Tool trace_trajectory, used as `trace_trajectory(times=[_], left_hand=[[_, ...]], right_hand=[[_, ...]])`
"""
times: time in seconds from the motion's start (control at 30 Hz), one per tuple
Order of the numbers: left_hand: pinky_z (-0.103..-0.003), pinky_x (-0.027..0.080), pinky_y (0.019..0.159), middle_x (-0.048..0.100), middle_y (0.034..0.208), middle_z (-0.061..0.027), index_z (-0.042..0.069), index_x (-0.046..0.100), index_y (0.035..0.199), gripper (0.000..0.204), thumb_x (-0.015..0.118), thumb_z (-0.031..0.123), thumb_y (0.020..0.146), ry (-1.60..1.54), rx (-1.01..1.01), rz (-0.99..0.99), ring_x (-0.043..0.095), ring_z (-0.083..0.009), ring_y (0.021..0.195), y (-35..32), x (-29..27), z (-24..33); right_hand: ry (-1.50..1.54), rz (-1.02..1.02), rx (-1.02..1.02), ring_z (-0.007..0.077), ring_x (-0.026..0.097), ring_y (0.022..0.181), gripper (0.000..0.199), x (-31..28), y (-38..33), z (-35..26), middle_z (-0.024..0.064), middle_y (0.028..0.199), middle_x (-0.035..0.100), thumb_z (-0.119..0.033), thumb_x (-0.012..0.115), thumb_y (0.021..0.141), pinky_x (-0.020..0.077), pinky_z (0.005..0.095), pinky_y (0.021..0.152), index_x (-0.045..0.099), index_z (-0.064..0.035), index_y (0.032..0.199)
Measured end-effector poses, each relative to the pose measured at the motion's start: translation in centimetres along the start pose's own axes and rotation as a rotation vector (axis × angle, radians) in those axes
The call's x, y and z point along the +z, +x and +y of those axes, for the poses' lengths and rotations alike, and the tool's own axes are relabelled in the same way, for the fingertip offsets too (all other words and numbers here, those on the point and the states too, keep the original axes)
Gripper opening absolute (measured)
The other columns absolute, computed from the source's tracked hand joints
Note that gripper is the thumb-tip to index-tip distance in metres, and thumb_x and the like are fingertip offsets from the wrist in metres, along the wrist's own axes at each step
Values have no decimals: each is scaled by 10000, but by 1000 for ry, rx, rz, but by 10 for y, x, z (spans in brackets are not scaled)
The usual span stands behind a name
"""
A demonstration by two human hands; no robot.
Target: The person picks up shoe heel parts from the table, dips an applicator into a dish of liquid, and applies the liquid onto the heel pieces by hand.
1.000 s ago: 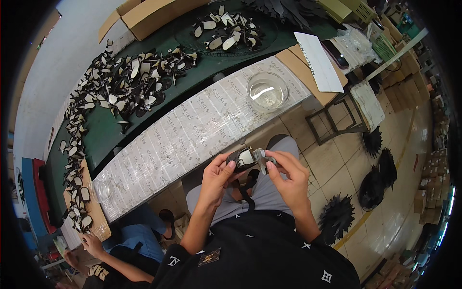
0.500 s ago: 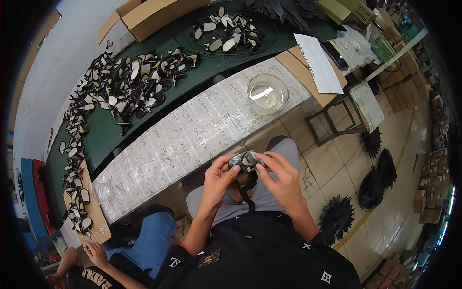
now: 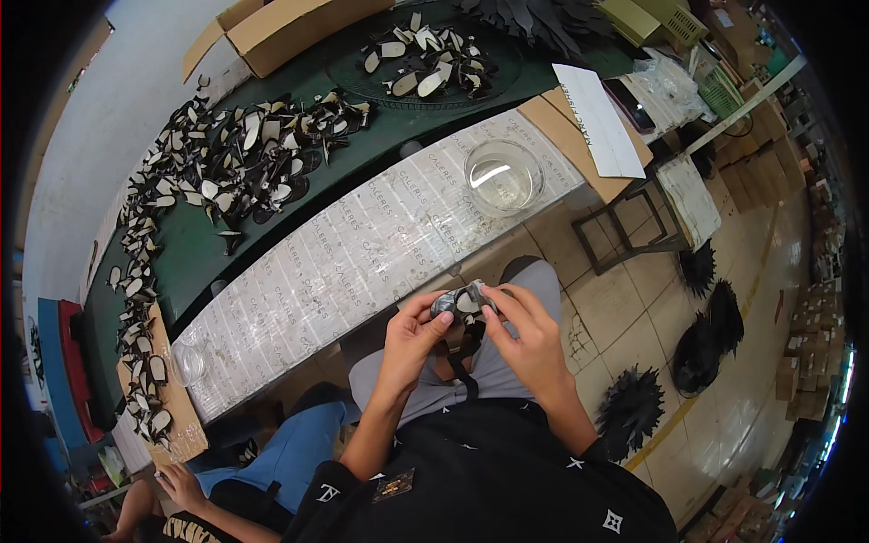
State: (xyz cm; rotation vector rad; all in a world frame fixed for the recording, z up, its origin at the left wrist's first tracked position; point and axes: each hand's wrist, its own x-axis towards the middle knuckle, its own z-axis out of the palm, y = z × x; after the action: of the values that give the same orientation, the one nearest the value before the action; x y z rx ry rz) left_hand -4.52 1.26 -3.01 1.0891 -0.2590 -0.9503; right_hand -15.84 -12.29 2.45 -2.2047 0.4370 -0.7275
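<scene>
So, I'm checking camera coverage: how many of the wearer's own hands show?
2: left hand grips the small dark-and-pale item from its left, right hand from its right; neither is wholly hidden.

Through the head feed I saw a green tabletop strewn with black heel pieces showing pale faces, with an open cardboard box at its far edge. Just beside it I made out a long bench under a printed covering, bearing a clear round bowl and a smaller clear dish. On the tiled floor I spotted jagged-edged black bundles.
</scene>
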Motion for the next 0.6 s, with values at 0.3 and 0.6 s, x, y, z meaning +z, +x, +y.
trace_trajectory(times=[0.3,0.6], left_hand=[[-294,549,864,628,1130,-93,-24,524,1236,321,592,72,937,-58,-57,1,619,-146,1009,2,0,2],[-366,542,923,622,1151,-102,-11,520,1238,317,533,170,978,-138,-118,-17,615,-198,1075,1,1,8]], right_hand=[[-111,59,-23,268,651,756,270,-5,0,5,160,993,599,-21,668,826,540,337,622,640,-16,1095],[276,74,194,166,657,800,227,-15,-2,7,135,1024,636,-7,650,858,573,270,677,659,17,1083]])
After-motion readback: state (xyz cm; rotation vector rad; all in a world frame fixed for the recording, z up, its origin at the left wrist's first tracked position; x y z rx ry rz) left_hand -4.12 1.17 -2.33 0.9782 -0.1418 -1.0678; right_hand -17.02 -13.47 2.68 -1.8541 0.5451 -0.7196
